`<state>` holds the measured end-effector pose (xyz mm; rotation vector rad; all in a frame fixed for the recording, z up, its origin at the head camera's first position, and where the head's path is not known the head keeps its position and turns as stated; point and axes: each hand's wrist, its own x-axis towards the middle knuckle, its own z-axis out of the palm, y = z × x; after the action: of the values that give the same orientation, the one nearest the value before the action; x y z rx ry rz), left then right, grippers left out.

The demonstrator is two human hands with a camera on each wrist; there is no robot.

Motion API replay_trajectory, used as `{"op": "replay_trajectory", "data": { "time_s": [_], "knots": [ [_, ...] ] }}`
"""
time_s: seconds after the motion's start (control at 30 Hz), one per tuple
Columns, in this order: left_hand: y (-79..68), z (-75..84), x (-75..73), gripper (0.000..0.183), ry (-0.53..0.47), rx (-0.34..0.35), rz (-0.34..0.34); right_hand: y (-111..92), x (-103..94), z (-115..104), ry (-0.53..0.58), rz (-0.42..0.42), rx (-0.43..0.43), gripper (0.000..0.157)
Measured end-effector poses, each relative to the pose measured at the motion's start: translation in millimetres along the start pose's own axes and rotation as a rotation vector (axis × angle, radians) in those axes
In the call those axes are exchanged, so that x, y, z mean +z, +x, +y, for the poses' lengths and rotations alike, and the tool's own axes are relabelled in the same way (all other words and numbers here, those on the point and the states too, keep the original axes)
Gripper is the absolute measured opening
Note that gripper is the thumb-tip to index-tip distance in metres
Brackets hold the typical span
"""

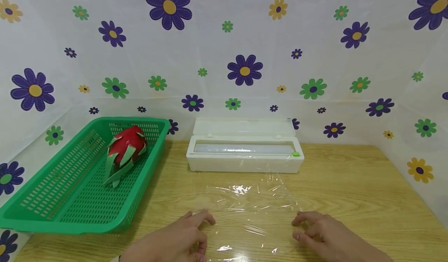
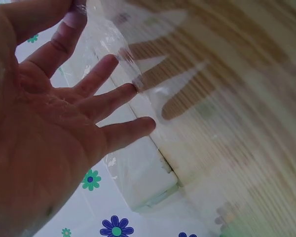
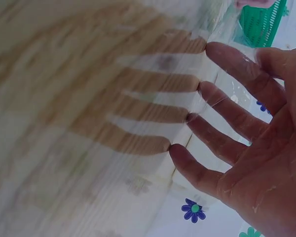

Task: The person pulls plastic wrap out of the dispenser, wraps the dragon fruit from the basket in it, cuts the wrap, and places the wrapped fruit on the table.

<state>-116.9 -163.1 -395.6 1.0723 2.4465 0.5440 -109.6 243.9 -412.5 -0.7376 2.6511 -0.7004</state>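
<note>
A sheet of clear cling film [image 1: 253, 229] stretches over the wooden table from its white dispenser box [image 1: 245, 165] toward me. At the film's left edge my left hand [image 1: 178, 236] pinches it between thumb and forefinger. In the left wrist view that hand [image 2: 54, 118] has its other fingers spread, fingertips at the tabletop. My right hand [image 1: 327, 233] lies along the film's right side. The right wrist view shows this hand's [image 3: 246, 123] fingers spread and fairly straight, tips against the shiny table, with film over the forefinger.
The dispenser's lid [image 1: 245, 126] stands raised, and a film roll [image 1: 241, 148] lies inside. A green slider [image 1: 295, 154] sits at its front right. On the left, a green basket [image 1: 140, 199] holds a red dragon fruit [image 1: 126, 147]. A flowered sheet [image 1: 210, 40] hangs behind the wooden table [image 1: 367, 192].
</note>
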Motion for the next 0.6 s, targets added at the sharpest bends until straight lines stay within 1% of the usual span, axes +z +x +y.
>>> {"op": "replay_trajectory", "data": {
  "time_s": [0.1,0.23,0.33,0.47,0.57,0.6],
  "knots": [
    [-0.7,1.4,0.2,0.022,0.003,-0.026,-0.013,-1.7,1.3,-1.2,-0.013,-0.009,0.011,0.033],
    [-2.2,2.9,0.0,0.023,-0.003,-0.041,-0.017,-3.4,0.7,-2.9,-0.035,-0.013,-0.003,0.028],
    [-2.8,2.6,-0.4,0.024,0.001,-0.049,-0.013,-3.3,-1.8,-4.0,-0.027,-0.018,-0.001,0.032],
    [-2.9,2.7,-0.3,0.029,0.013,-0.065,0.000,-2.1,-3.0,-2.7,-0.019,-0.016,0.012,0.041],
    [-3.0,3.4,0.9,0.034,0.056,-0.057,0.024,-1.5,-1.3,-1.1,-0.031,0.013,-0.022,0.041],
    [-2.9,3.5,1.4,0.033,0.070,-0.051,0.034,-1.5,-0.5,-1.0,-0.029,0.018,-0.030,0.040]
  ]
}}
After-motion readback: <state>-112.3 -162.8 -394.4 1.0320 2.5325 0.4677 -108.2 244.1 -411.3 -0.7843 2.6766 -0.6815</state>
